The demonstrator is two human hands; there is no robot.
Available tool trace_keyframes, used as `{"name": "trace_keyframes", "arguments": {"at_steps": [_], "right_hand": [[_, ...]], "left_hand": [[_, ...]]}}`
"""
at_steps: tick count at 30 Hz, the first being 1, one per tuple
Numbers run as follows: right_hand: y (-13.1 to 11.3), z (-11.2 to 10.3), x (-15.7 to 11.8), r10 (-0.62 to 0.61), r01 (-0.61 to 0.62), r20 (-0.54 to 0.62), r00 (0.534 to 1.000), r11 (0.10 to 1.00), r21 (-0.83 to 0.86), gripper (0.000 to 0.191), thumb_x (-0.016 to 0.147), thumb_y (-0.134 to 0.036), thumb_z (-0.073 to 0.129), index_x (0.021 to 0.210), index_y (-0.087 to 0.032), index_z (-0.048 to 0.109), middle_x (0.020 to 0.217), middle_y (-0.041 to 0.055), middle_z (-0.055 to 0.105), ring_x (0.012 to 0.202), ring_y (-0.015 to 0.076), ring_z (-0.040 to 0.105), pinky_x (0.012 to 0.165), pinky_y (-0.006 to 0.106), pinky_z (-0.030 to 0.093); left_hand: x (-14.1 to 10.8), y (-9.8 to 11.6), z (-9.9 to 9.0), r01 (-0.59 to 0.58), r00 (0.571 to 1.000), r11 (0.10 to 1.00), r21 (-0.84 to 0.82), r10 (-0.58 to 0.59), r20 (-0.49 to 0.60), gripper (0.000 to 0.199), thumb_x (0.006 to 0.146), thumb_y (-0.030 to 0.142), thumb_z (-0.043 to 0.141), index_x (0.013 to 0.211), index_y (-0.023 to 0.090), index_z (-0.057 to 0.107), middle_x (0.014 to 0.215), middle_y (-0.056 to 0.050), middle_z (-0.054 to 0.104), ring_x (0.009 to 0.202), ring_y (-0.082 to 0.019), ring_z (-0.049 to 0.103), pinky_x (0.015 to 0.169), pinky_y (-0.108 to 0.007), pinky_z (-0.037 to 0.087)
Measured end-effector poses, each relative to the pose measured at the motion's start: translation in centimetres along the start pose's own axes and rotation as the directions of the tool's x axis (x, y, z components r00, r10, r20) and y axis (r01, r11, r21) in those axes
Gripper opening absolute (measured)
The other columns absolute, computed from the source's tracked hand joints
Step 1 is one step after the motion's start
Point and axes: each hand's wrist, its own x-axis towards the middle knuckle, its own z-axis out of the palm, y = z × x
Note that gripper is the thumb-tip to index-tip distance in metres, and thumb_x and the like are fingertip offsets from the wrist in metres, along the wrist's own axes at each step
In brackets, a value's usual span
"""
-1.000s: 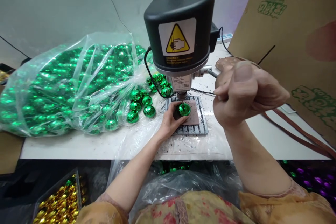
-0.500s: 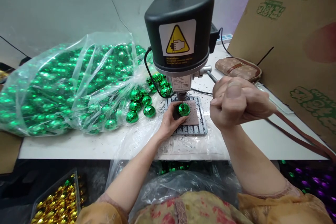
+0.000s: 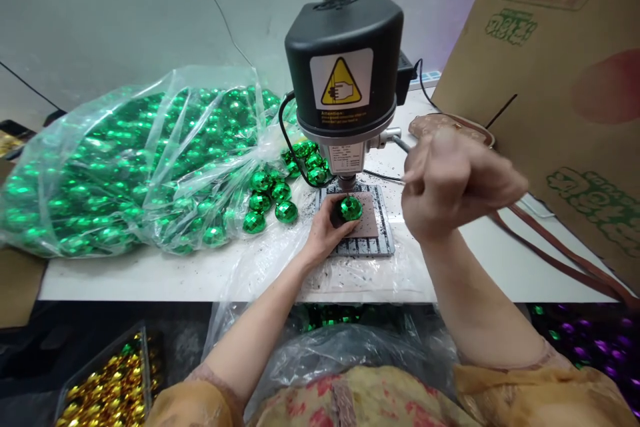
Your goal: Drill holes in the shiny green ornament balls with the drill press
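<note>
Under the black drill press head (image 3: pixel 345 33), my left hand (image 3: pixel 325 230) pinches a shiny green faceted ball (image 3: pixel 351 208) between thumb and fingers. The ball rests on a small pinkish board (image 3: pixel 369 223) on the slotted metal base (image 3: pixel 385 243). At the right, my right hand (image 3: pixel 450 180), slightly blurred, is closed around the end of the press's metal lever (image 3: pixel 399 141). Several loose green balls (image 3: pixel 286 211) lie just left of the base.
A large clear bag (image 3: pixel 130 160) of green balls fills the table's left. A brown purse (image 3: pixel 435 123) and a cardboard box (image 3: pixel 560 80) stand at the right. Gold balls (image 3: pixel 107 387) sit in a bin below the table, purple ones (image 3: pixel 595 347) at lower right.
The view has shifted slightly. My right hand has tilted and turned a little on the lever, still closed. My left hand and the green ball have hardly moved.
</note>
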Motion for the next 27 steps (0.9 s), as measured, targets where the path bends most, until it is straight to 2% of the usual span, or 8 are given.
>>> {"name": "trace_keyframes", "arguments": {"at_steps": [7,10,13,16,18,21,24,27], "right_hand": [[-1.3,2.2,4.2,-0.001,0.002,-0.004,1.000,0.995,0.103,0.039,0.091,-0.017,0.057,0.053,-0.017,0.052,0.046,-0.0065,0.044,0.043,0.0021,0.036,0.053,0.024,0.031],[-0.7,1.8,4.2,-0.017,0.015,0.022,1.000,0.995,0.095,0.038,0.092,-0.024,0.057,0.055,-0.018,0.053,0.048,-0.0055,0.045,0.043,0.0032,0.039,0.055,0.025,0.033],[-0.5,1.6,4.0,-0.027,0.023,0.038,0.999,0.993,0.116,0.037,0.089,-0.036,0.059,0.057,-0.018,0.052,0.049,-0.0041,0.045,0.045,0.0055,0.041,0.057,0.028,0.033],[-0.5,1.8,4.0,-0.049,0.049,0.000,0.999,0.989,0.141,0.037,0.089,-0.032,0.060,0.056,-0.019,0.051,0.047,-0.0043,0.042,0.045,0.0061,0.039,0.057,0.028,0.031],[-0.6,1.9,3.9,-0.058,0.059,-0.013,0.998,0.990,0.125,0.037,0.091,-0.025,0.058,0.055,-0.018,0.051,0.046,-0.0045,0.041,0.045,0.0048,0.037,0.057,0.027,0.029],[-0.7,2.0,3.7,-0.040,0.041,-0.009,0.999,0.995,0.089,0.039,0.092,-0.019,0.056,0.054,-0.017,0.052,0.048,-0.0044,0.042,0.048,0.0024,0.038,0.059,0.025,0.029],[-0.7,2.0,3.7,-0.038,0.040,-0.018,0.999,0.993,0.109,0.039,0.092,-0.017,0.056,0.053,-0.017,0.053,0.049,-0.0035,0.042,0.050,0.0033,0.040,0.061,0.026,0.030],[-0.6,1.9,3.8,-0.052,0.057,-0.040,0.998,0.991,0.121,0.039,0.091,-0.014,0.056,0.052,-0.017,0.052,0.048,-0.0035,0.040,0.049,0.0042,0.038,0.060,0.027,0.030]], "left_hand": [[-3.4,2.6,-1.0,-0.023,0.985,0.962,0.272,0.068,-0.158,0.045,0.076,0.035,0.079,0.112,0.020,0.057,0.104,-0.006,0.068,0.098,-0.023,0.067,0.086,-0.036,0.054],[-8.6,3.8,-2.4,-0.216,0.976,0.914,0.345,0.187,0.114,0.046,0.080,0.047,0.076,0.113,0.021,0.056,0.097,-0.005,0.068,0.087,-0.020,0.068,0.076,-0.031,0.054],[-14.4,4.0,-3.4,-0.393,0.873,0.792,0.467,0.162,0.461,0.049,0.085,0.059,0.067,0.117,0.022,0.059,0.091,-0.005,0.069,0.075,-0.021,0.068,0.065,-0.032,0.052],[-17.8,3.5,-4.1,-0.491,0.805,0.667,0.560,0.102,0.584,0.060,0.084,0.061,0.069,0.127,0.022,0.057,0.092,-0.007,0.071,0.072,-0.024,0.069,0.060,-0.034,0.051],[-17.6,3.2,-4.9,-0.517,0.836,0.639,0.569,0.236,0.496,0.053,0.087,0.051,0.070,0.129,0.022,0.055,0.088,-0.007,0.071,0.070,-0.023,0.069,0.059,-0.033,0.052],[-13.4,2.8,-6.6,-0.380,0.910,0.642,0.666,0.388,0.145,0.027,0.097,0.026,0.059,0.124,0.023,0.057,0.089,-0.006,0.070,0.075,-0.019,0.069,0.067,-0.030,0.054],[-7.2,1.5,-8.5,-0.052,0.959,0.650,0.758,0.243,-0.143,0.025,0.097,0.027,0.057,0.122,0.022,0.061,0.102,-0.009,0.065,0.092,-0.023,0.067,0.079,-0.034,0.056],[-2.7,-0.6,-9.6,0.160,0.971,0.617,0.771,0.044,-0.236,0.039,0.087,0.026,0.072,0.124,0.021,0.063,0.106,-0.010,0.058,0.094,-0.027,0.064,0.081,-0.039,0.055]]}}
